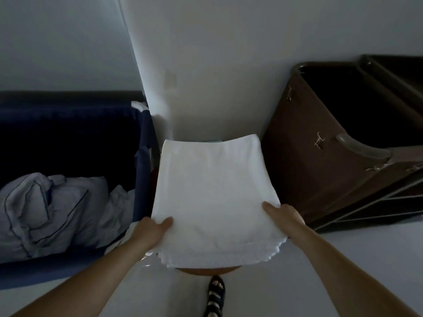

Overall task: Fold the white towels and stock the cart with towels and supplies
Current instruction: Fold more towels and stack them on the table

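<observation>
At left of the frame, a dark blue fabric bin [142, 143], open on top, with crumpled pale linen [52, 207] edged in dark piping heaped in its near part. At right, the brown cart [320, 138]: a deep open compartment on top, its inside too dark to make out, and slanted shelves at lower right.

In the centre, between bin and cart and in front of the pale wall [206, 65], the white towel [215, 193], folded into a flat stack with a scalloped near edge. Under that edge, a rounded wooden surface [206, 270], and lower still a sandalled foot [216, 291] on the floor.

Both bare forearms stretched forward from the bottom corners. Left hand [155, 228] on the towel's lower left side, right hand [285, 216] on its lower right. On each, thumb pressed flat on top, the other fingers tucked out of sight beneath the fold, so pinching the towel from both sides.
</observation>
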Tool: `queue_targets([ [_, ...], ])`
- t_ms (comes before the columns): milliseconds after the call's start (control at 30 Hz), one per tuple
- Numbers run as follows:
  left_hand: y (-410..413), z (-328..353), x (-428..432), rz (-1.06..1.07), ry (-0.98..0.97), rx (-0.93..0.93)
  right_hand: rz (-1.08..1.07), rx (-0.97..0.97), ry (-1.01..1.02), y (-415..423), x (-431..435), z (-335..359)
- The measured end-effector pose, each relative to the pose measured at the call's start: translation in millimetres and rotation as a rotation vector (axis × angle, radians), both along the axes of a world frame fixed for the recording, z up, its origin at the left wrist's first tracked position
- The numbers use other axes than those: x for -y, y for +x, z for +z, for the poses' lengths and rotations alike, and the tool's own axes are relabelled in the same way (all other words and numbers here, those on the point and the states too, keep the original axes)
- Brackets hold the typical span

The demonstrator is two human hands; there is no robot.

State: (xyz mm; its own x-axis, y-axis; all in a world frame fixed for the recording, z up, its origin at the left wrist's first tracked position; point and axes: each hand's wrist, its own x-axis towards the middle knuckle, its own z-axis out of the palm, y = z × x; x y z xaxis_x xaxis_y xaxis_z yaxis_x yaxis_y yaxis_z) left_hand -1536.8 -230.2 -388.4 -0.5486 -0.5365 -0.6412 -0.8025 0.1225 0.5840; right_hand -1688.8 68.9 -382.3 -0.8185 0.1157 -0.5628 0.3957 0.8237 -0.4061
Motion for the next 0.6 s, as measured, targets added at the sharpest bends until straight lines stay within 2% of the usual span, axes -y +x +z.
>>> queue_targets([
  [167, 8.4, -0.5, 18.5, 0.149, 0.303, 0.019, -0.138, 0.031, -0.222, 6.8, -2.4, 2.7],
  [300, 1.2, -34.7, 45.1, 0.239, 0.533, 0.068, -0.122, 0.050, -0.218, -1.8, -0.7, 2.9],
  [433, -12.3, -0.6, 22.1, 0.239, 0.532, 0.029, -0.178, 0.098, -0.243, -12.8, -6.1, -11.4],
  [600, -26.3, 3.0, 24.5, 0.256, 0.516, 0.033, -0.242, 0.096, -0.437, -31.1, 5.7, -10.7],
])
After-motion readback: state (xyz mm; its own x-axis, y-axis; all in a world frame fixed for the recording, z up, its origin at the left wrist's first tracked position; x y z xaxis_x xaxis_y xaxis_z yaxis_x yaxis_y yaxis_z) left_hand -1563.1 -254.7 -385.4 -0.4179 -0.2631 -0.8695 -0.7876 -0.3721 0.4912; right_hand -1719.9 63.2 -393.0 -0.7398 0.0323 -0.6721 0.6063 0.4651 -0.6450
